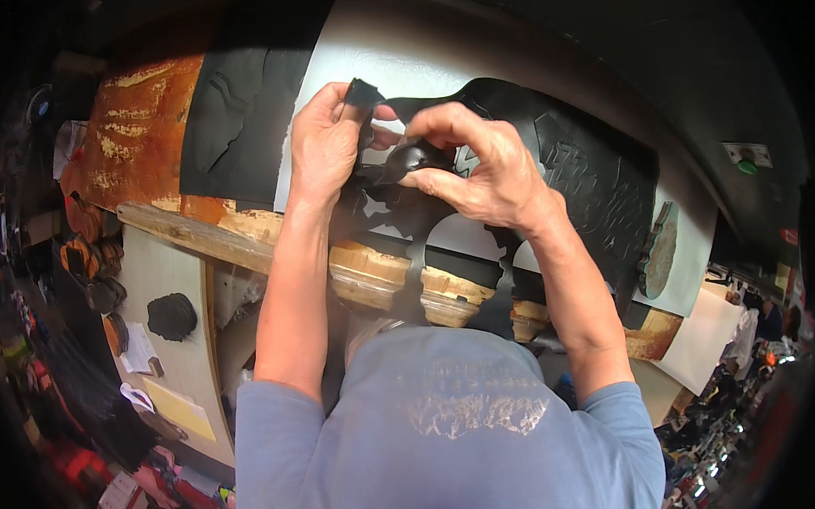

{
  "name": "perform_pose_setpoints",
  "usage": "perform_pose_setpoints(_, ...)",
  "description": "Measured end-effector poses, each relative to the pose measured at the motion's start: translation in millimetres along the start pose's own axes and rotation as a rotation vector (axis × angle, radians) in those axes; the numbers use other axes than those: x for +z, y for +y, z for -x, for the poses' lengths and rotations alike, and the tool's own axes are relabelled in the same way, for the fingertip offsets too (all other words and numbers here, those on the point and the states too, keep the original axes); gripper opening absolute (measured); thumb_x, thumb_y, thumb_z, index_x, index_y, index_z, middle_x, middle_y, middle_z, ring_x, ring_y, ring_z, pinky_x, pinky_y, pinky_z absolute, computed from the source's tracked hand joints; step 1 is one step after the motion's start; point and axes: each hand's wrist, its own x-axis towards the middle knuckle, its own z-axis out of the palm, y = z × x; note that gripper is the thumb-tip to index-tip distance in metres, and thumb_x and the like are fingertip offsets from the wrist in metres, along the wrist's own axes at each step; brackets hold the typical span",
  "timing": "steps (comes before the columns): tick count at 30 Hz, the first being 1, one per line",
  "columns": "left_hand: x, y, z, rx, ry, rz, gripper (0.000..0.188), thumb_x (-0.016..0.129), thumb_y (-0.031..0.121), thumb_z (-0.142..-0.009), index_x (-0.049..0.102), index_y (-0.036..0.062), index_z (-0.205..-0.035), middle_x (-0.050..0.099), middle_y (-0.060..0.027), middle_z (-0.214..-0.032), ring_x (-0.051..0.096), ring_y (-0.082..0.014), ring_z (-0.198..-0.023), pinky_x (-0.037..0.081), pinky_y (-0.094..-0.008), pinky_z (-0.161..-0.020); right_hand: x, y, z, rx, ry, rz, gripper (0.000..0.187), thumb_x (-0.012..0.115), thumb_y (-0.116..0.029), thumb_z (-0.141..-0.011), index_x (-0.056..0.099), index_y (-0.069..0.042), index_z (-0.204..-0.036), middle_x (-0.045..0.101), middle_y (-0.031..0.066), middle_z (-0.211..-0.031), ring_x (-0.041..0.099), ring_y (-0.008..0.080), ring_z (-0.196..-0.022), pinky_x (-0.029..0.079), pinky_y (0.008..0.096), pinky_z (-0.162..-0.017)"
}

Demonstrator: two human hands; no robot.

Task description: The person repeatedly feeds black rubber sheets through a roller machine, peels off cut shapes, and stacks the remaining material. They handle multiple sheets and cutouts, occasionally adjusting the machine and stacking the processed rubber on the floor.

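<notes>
Both of my hands are closed on black material: the left hand (326,148) grips a dark strip (362,94), the right hand (492,166) pinches a glossy piece (414,159) between thumb and fingers, and whether the two join I cannot tell. Beneath and right of my hands lies a black sheet (594,208) on a white board (400,39), gaps near my fingers suggesting pieces already out. Right of my right hand, zigzag outlines (577,166) sit in the sheet with their pieces apparently in place, so I judge the work partly complete.
</notes>
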Motion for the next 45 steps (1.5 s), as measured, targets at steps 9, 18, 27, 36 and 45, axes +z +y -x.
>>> perform_pose_setpoints(9, -6.8, 3.8, -4.5, 0.206, 0.01, -0.143, 0.015, 0.063, 0.012, -0.109, 0.072, 0.0006, -0.113, 0.079, -0.0049, -0.09, 0.066, -0.0058, -0.067, 0.052, -0.0233, -0.055, -20.5, -10.1, -24.1, 0.085, -0.251, 0.067, 0.024, 0.081, -0.013, -0.094, 0.063, -0.005, -0.107, 0.063, 0.0061, -0.071, 0.056, 0.0144, -0.059, 0.044, 0.0318, -0.058)
perform_pose_setpoints(18, -10.1, -36.0, -3.9, 0.149, -0.042, -0.075, 0.015, 0.067, 0.012, -0.108, 0.075, 0.0013, -0.112, 0.071, 0.0005, -0.078, 0.057, -0.0048, -0.053, 0.046, -0.0221, -0.047, -13.8, -7.2, 25.3, -0.215, -0.075, 0.224, 0.029, 0.085, 0.005, -0.08, 0.071, 0.001, -0.105, 0.074, 0.0106, -0.091, 0.073, 0.0233, -0.072, 0.056, 0.0317, -0.063)
perform_pose_setpoints(27, -19.9, 30.0, 11.0, 0.393, -0.502, -0.388, 0.061, 0.067, 0.001, -0.093, 0.058, 0.005, -0.153, 0.065, -0.0111, -0.143, 0.058, -0.019, -0.134, 0.045, -0.0368, -0.116, -8.6, 6.3, 25.1, 0.028, 0.075, -0.098, 0.019, 0.075, 0.002, -0.095, 0.066, -0.002, -0.111, 0.074, 0.0097, -0.089, 0.077, 0.0199, -0.079, 0.058, 0.0324, -0.069)
perform_pose_setpoints(36, 10.2, 24.9, -1.9, 0.236, -0.167, -0.329, 0.023, 0.077, 0.024, -0.1, 0.081, 0.0015, -0.095, 0.07, 0.0004, -0.073, 0.059, -0.0044, -0.071, 0.05, -0.0272, -0.065, -19.1, -14.4, -3.5, 0.259, -0.214, 0.169, 0.021, 0.082, -0.009, -0.094, 0.07, 0.0, -0.108, 0.065, 0.0088, -0.07, 0.059, 0.0158, -0.059, 0.048, 0.0309, -0.059)
perform_pose_setpoints(45, -6.0, 6.5, -42.2, 0.043, 0.396, -0.239, 0.036, 0.075, 0.038, -0.103, 0.075, 0.0031, -0.094, 0.066, -0.0016, -0.07, 0.06, -0.0093, -0.059, 0.049, -0.0271, -0.057, 9.9, -37.1, 34.1, -0.366, -0.269, -0.044, 0.02, 0.09, -0.011, -0.082, 0.074, -0.004, -0.091, 0.068, 0.006, -0.072, 0.065, 0.0229, -0.057, 0.053, 0.035, -0.055)
